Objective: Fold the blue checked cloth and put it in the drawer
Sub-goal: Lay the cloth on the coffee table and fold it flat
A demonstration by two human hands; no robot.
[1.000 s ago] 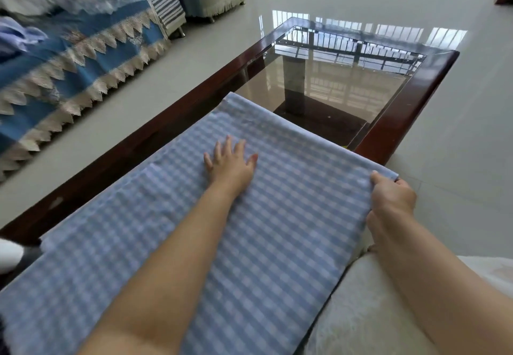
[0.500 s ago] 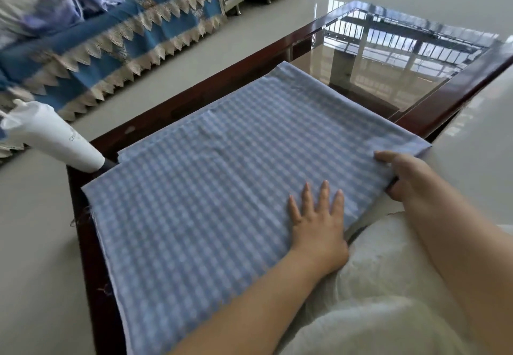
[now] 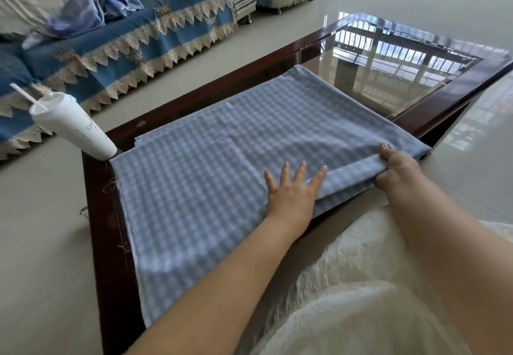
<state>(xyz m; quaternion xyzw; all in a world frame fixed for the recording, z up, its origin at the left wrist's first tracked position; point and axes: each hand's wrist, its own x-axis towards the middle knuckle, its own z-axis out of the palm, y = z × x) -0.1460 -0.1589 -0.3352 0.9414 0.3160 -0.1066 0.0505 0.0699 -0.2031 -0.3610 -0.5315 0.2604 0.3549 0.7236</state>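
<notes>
Blue checked cloth spread over counter. Left hand flat, fingers spread, pressing it; right hand gripping its near-edge fold.

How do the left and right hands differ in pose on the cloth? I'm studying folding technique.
The left hand lies flat with fingers spread, pressing the cloth down; the right hand curls round the near edge, lifting it. The left sits further in from the corner; the right is at the cloth's right corner. Both touch the same cloth on the table.
</notes>
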